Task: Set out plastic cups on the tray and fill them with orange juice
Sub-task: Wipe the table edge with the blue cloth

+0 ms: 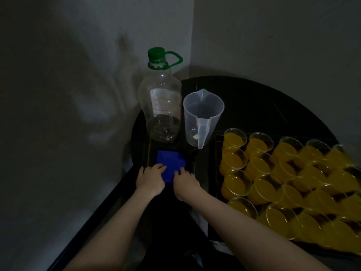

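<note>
Several clear plastic cups (237,183) filled with orange juice stand in rows on a dark tray (217,153) at the right. A clear plastic jug (202,118) with a spout stands empty behind the tray's left corner. Left of it stands a large clear bottle (160,106) with a green cap, almost empty. In front of the bottle lies a folded blue cloth (172,163). My left hand (150,179) rests on the cloth's near left edge. My right hand (184,182) rests on its near right edge. Whether the fingers pinch the cloth cannot be told.
Everything stands on a dark round table (263,102) pushed into a corner of grey walls (78,94). The scene is dim. The table's left rim runs close to the wall beside my left forearm.
</note>
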